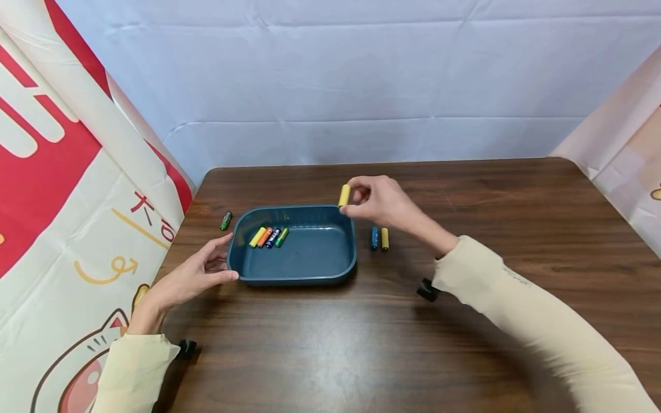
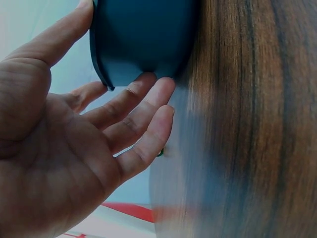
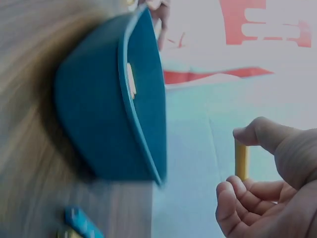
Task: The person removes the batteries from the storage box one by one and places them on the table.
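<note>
Thumb and fingertips of your right hand (image 1: 379, 201) pinch a yellow cylindrical battery (image 1: 344, 195) by its two ends, the grip narrowed to the battery's length. In the head view you hold that battery at the far right corner of a dark teal, round-cornered rectangular tray (image 1: 310, 255); the right wrist view shows a gap between battery and tray wall. Your right forearm, in a cream sleeve (image 1: 547, 315), reaches in from the lower right and slants up and leftward, with the wrist off the brown wood-grain table (image 1: 289, 350).

Your left hand (image 1: 193, 275) is spread wide at the tray's left end. Your left thumb lies along the near left corner of the rim, and in the left wrist view your middle fingers touch the outer wall, lightly bent, with the palm apart from it. That forearm rises from the lower left.

Inside the tray, toward its left side, four batteries lie side by side on a slant: a yellow one (image 1: 257, 237), an orange one (image 1: 265, 237), a dark blue one (image 1: 273, 237) and a green one (image 1: 282, 237). On the table you have a dark green battery (image 1: 226, 221) just beyond your left fingers, and a blue battery (image 1: 374, 238) beside a dull-yellow battery (image 1: 384, 239), right of the tray.
</note>
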The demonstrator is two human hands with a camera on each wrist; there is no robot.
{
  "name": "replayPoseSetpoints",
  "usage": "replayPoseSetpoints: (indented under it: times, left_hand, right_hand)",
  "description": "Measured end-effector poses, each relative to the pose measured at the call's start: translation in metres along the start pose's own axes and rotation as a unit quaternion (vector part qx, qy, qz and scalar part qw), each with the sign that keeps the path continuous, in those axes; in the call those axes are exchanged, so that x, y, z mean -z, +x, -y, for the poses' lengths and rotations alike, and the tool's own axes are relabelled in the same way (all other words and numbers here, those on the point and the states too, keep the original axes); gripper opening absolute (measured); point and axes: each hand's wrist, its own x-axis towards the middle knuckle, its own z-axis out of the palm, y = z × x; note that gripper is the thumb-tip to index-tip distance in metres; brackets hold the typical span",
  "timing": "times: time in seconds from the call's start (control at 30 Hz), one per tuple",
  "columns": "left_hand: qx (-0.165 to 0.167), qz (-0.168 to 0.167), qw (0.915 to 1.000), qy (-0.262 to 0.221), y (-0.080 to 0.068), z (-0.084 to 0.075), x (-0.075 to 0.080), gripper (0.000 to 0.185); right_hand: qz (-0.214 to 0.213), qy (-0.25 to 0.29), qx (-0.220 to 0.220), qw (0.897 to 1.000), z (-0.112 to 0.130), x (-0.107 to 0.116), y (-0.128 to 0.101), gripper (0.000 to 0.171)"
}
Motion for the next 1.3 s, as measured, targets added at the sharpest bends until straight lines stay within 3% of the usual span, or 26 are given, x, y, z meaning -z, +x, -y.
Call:
replayPoseSetpoints:
  times: [0.23, 0.47, 0.6, 0.9, 1.3]
  left_hand:
    - [-0.001, 0.003, 0.9999, -0.011, 0.000, 0.000, 0.000, 0.089]
    - [-0.004, 0.002, 0.9998, -0.019, -0.001, 0.001, 0.000, 0.090]
    - [-0.004, 0.003, 0.9998, -0.021, -0.001, 0.001, -0.001, 0.090]
    - [-0.004, 0.003, 0.9997, -0.024, -0.001, 0.002, -0.001, 0.090]
    - [0.004, -0.001, 0.9999, -0.016, -0.001, 0.000, -0.002, 0.088]
  right_hand:
    - [0.001, -0.019, 0.012, 1.000, -0.036, 0.036, -0.028, 0.034]
    - [0.010, -0.036, -0.008, 0.999, -0.071, 0.048, -0.049, 0.037]
    - [0.030, -0.042, -0.015, 0.999, -0.090, 0.045, -0.059, 0.043]
    - [0.070, -0.035, -0.011, 0.997, -0.123, 0.025, -0.064, 0.032]
    - [0.062, -0.081, -0.010, 0.995, -0.131, 0.005, -0.063, 0.027]
